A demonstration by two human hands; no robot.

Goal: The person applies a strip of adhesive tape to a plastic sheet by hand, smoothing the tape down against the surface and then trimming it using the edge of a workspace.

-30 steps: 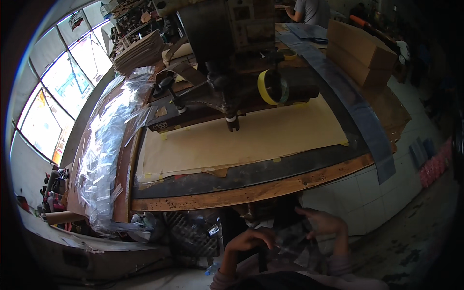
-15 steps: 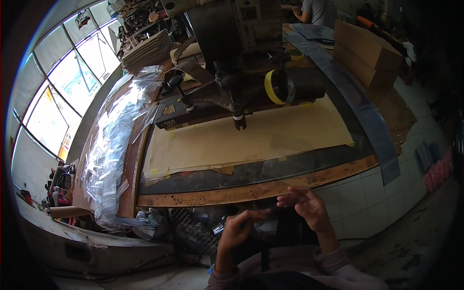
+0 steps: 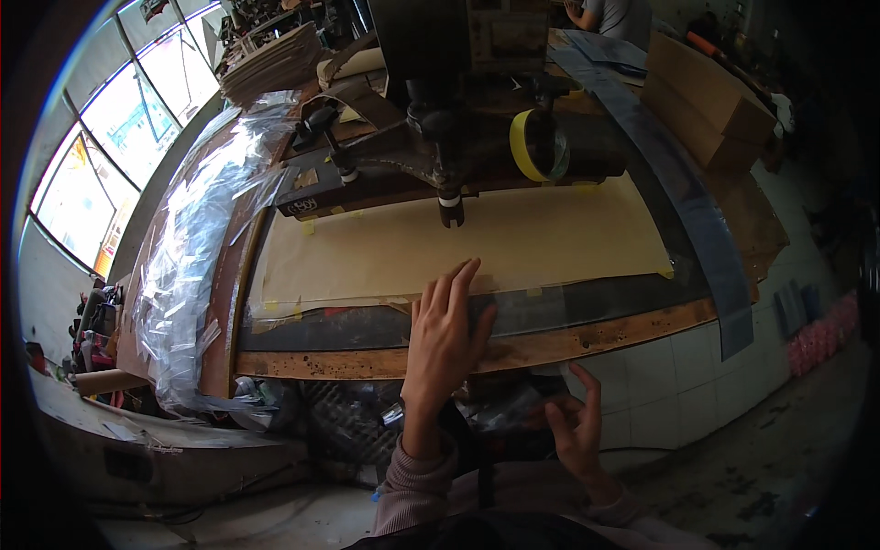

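My left hand (image 3: 443, 335) reaches over the wooden front edge of the table, fingers stretched out and thumb apart. Its fingertips are over the near edge of a large cream paper sheet (image 3: 513, 234), which lies on a dark mat (image 3: 357, 332) with bits of yellow tape along its edges. Lower and to the right, my right hand (image 3: 579, 426) hangs in front of the table edge, index finger up and thumb apart, the other fingers bent and partly blurred. I make out nothing in either hand.
A dark press machine (image 3: 431, 170) stands over the paper, with a yellow tape roll (image 3: 526, 147) on it. Glossy clear plastic strips (image 3: 183, 257) cover the left side. A blue-grey strip (image 3: 687, 211) and cardboard box (image 3: 701, 105) lie right. A person (image 3: 619, 18) sits behind.
My left hand has moved up and forward from below the table edge to over the mat, its fingers straightening. My right hand has dropped lower and back from the edge.
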